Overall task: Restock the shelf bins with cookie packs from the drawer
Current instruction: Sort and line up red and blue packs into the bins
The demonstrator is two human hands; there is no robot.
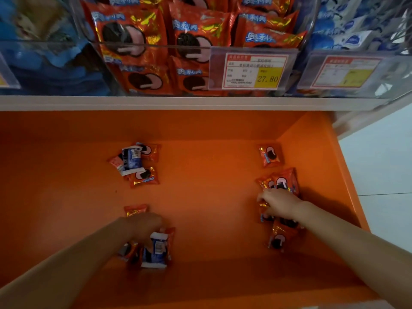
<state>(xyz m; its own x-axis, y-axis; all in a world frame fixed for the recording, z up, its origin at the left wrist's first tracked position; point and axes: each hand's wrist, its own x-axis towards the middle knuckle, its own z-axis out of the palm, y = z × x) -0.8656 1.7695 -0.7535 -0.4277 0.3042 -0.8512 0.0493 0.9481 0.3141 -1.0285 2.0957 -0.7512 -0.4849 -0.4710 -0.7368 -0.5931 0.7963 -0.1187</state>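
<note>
- The orange drawer [200,130] is open under the shelf [178,103], so both arms can reach down into it.
- The left hand [142,228] is curled over a little bunch of cookie packs near the front. It holds a blue pack [156,250] with some orange ones squeezed beside it. I think it grabs many at once to save trips.
- The right hand [281,204] lies on a heap of orange packs [286,179] by the right wall. Its fingers bend down onto them, but I cannot tell if it has a real hold.
- More packs wait farther back: a small pile [133,161] on the left and one lone pack [270,155] in the right corner.
- The clear bin [156,44] above has a price tag [254,71] on its front. It is full of the same orange packs, so the orange ones probably go there.
- There is wide orange floor between the two hands, so they have room to lift straight up.
- The shelf edge seems to hang over the back of the drawer. The hands should come forward first so they do not bump it.
</note>
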